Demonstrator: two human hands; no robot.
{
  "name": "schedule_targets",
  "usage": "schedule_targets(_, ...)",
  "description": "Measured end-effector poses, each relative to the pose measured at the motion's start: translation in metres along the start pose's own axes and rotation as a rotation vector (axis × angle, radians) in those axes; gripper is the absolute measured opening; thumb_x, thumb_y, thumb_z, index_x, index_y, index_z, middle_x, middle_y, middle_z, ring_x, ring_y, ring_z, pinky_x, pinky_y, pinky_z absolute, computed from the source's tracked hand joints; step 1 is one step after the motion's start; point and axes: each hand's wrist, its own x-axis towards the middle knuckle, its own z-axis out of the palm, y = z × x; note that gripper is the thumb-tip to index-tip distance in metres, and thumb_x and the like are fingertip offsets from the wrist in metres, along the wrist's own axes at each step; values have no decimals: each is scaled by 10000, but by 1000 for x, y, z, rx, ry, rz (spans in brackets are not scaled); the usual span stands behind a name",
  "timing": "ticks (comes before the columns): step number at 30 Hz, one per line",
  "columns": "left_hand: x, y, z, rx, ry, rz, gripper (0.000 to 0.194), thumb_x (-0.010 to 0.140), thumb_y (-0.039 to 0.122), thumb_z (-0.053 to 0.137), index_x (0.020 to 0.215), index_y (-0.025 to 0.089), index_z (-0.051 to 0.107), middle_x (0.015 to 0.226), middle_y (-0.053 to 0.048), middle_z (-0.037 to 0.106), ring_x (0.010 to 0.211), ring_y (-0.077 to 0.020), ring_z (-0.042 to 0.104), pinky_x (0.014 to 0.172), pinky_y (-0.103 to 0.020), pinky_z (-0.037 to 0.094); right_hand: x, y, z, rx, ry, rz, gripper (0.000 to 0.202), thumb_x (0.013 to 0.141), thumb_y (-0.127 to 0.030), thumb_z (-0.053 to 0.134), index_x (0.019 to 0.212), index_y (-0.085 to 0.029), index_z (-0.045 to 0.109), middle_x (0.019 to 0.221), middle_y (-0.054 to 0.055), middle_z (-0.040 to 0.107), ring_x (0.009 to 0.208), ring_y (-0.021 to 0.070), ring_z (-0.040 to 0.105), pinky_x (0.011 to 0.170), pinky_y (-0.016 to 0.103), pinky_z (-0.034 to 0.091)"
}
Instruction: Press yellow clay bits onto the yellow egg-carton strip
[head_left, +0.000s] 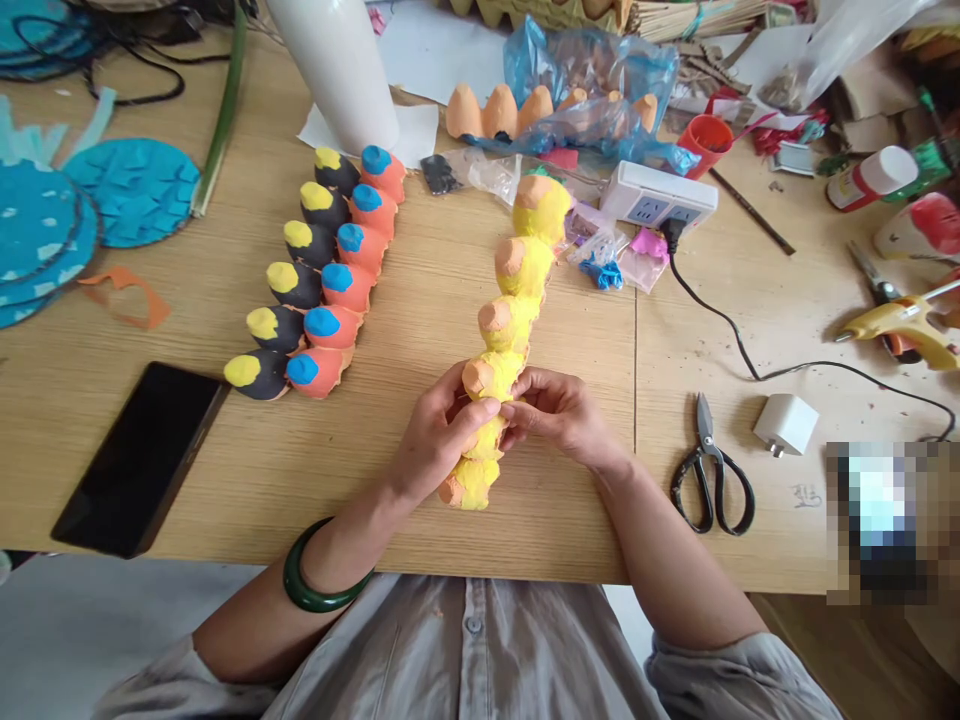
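A long strip of egg-carton cups point(517, 325), covered with yellow clay and with bare orange tips, slants across the middle of the view. My left hand point(442, 425) grips its lower part from the left, thumb on top. From the right, my right hand point(559, 410) pinches the strip's edge, close to the left thumb; some of its fingertips are hidden behind the strip. To the left lie two finished-looking strips side by side: a black one with yellow tips point(292, 285) and an orange one with blue tips point(349, 285).
A black phone point(142, 460) lies at the left near a white bottle point(337, 75) farther back. At the right are scissors point(709, 470), a white adapter point(786, 424), a power strip point(658, 198) with its cable, and a glue gun point(904, 325). Unpainted cups point(501, 110) stand behind.
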Motion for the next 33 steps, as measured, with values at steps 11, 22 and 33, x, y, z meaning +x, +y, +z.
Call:
schedule_targets(11, 4, 3, 3, -152, 46, -68, 240, 852, 389, 699, 942, 174, 641, 756, -6, 670, 580, -135, 601, 522, -247, 497, 1, -4, -2, 22, 70, -35, 364, 829, -442, 838, 998, -155, 693, 742, -26, 695, 574, 117, 720, 587, 253, 649)
schedule_targets(22, 5, 5, 1, -342, 20, -172, 246, 816, 404, 713, 826, 165, 656, 625, 25, 536, 528, -101, 500, 493, -217, 449, -1, 1, 1, -9, 95, -27, 276, 849, -405, 827, 913, -150, 743, 760, 12, 753, 608, 124, 726, 611, 254, 644)
schedule_targets(33, 4, 7, -3, -408, -93, -265, 359, 846, 408, 685, 1091, 147, 715, 705, -18, 626, 541, -105, 534, 485, -207, 440, -1, -1, -4, 42, 7, -28, 238, 817, -372, 859, 877, -165, 759, 694, -21, 732, 563, 109, 726, 517, 193, 603)
